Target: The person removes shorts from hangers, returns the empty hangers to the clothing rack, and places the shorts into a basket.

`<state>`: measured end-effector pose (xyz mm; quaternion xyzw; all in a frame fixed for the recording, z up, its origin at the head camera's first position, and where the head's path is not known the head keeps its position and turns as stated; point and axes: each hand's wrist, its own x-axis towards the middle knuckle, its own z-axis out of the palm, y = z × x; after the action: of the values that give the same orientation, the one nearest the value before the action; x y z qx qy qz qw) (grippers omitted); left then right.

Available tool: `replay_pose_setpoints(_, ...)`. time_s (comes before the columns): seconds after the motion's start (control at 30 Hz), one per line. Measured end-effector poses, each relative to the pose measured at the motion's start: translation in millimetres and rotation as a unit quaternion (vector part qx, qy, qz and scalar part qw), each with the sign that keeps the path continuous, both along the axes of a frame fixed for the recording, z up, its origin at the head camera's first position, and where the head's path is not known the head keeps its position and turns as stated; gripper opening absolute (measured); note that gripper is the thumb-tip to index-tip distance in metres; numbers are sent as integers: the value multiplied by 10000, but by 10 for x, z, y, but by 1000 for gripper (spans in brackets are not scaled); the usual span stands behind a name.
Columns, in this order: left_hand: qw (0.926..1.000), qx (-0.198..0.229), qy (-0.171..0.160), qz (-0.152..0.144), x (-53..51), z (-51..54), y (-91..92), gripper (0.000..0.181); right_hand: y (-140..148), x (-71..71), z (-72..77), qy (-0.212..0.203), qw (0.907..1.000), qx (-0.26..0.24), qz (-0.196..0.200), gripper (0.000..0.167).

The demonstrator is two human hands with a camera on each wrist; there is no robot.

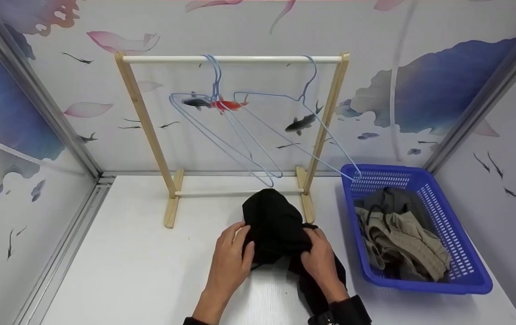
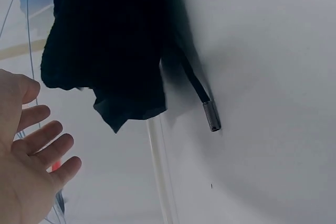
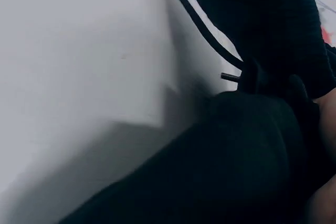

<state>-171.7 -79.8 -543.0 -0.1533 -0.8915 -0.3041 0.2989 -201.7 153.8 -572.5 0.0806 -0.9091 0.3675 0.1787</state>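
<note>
A black garment (image 1: 273, 225) with a drawstring is held up over the white table, part of it trailing down beside the right forearm. In the left wrist view a dark cord with a metal tip (image 2: 211, 116) dangles from the cloth (image 2: 105, 51). My left hand (image 1: 233, 253) is at the garment's left side; its wrist view shows the hand (image 2: 31, 150) with loosely bent fingers, apart from the cloth. My right hand (image 1: 318, 257) grips the garment's right side. Ribbed black fabric (image 3: 262, 24) and a drawstring (image 3: 202, 27) fill much of the right wrist view, where that hand is mostly hidden.
Behind the hands stands a wooden rack (image 1: 142, 113) with a white rail (image 1: 262, 59). Several blue wire hangers (image 1: 303, 97) hang from it, one reaching over the basket's edge. The blue basket (image 1: 465, 243) at the right holds grey and khaki clothes (image 1: 413, 239). Printed panels enclose the table.
</note>
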Motion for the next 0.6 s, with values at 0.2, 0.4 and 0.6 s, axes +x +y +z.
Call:
replay_pose_setpoints(0.2, 9999, 84, -142, -30, 22, 1, 74, 35, 121, 26, 146, 65, 9994, -329, -103, 55)
replay_pose_setpoints(0.4, 9998, 90, -153, 27, 28, 20, 110, 37, 230, 55, 282, 689, 9959, -533, -258, 53)
replay_pose_setpoints(0.6, 9998, 51, -206, 16, 27, 15, 125, 37, 345, 98, 381, 1196, 9897, -719, -329, 49)
